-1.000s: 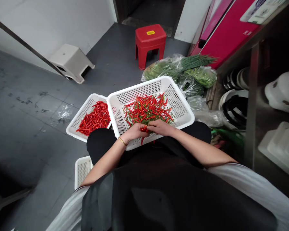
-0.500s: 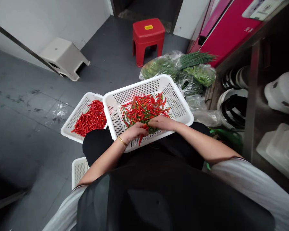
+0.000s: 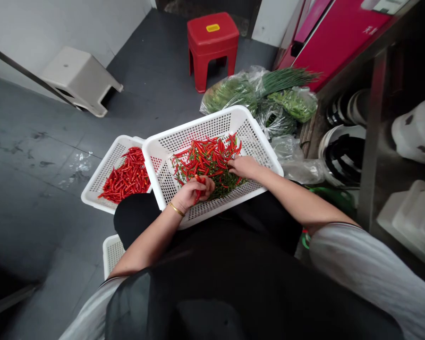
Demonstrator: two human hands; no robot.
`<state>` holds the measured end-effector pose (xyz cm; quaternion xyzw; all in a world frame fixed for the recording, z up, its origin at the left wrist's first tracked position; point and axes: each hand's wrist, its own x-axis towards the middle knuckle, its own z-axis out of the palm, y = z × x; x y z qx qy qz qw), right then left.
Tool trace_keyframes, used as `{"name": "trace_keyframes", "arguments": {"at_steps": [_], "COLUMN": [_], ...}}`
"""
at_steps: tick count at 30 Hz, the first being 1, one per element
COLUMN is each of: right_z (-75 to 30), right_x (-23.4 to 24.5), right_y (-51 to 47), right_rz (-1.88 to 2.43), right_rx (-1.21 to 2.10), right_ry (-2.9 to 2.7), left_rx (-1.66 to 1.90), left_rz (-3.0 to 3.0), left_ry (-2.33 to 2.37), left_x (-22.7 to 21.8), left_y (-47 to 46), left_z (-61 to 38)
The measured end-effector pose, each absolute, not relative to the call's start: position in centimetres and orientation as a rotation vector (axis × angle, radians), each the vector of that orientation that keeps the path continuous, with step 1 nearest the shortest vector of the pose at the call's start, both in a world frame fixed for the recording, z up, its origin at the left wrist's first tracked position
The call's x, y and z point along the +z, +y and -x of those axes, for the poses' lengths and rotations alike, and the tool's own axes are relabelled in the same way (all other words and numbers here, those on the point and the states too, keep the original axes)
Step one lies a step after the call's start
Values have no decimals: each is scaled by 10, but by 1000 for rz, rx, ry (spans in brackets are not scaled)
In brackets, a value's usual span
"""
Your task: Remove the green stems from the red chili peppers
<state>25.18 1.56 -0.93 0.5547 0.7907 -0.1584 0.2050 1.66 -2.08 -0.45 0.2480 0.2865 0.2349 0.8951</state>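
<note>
A large white perforated basket (image 3: pixel 257 141) rests on my lap and holds a heap of red chillies with green stems (image 3: pixel 207 158). My left hand (image 3: pixel 193 191), with a gold bangle at the wrist, is curled round a few red chillies near the basket's front edge. My right hand (image 3: pixel 243 166) lies on the heap further right, fingers pinched into the chillies; what it grips is hidden. A smaller white basket (image 3: pixel 95 182) of stemless red chillies (image 3: pixel 125 175) sits on the floor to my left.
Bags of green vegetables (image 3: pixel 255 92) lie on the floor beyond the basket. A red stool (image 3: pixel 212 42) and a tipped white stool (image 3: pixel 80 78) stand further back. Metal shelving with bowls (image 3: pixel 343 151) is on the right. Another white basket (image 3: pixel 111 252) pokes out by my left knee.
My hands have separated: the right hand moved up into the chilli heap, and the left hand stays at the front with chillies. The view has shifted slightly.
</note>
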Motion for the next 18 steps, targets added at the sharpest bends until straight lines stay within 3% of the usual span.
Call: {"name": "trace_keyframes", "arguments": {"at_steps": [4, 10, 13, 18], "right_z": [-239, -216, -213, -209], "right_x": [-25, 7, 12, 7], "right_y": [28, -9, -22, -21], "right_rz": [-1415, -1417, -1579, -1799], "right_rx": [-395, -638, -1046, -2118], "right_ry": [2253, 2458, 2377, 1877], "left_rx": [621, 613, 800, 1007], "left_rz": [-431, -484, -835, -1210], "left_ry": [818, 1010, 1097, 1170], "left_x": [-10, -19, -15, 2], "left_y": [-9, -11, -17, -22], "left_z": [-20, -43, -46, -38]}}
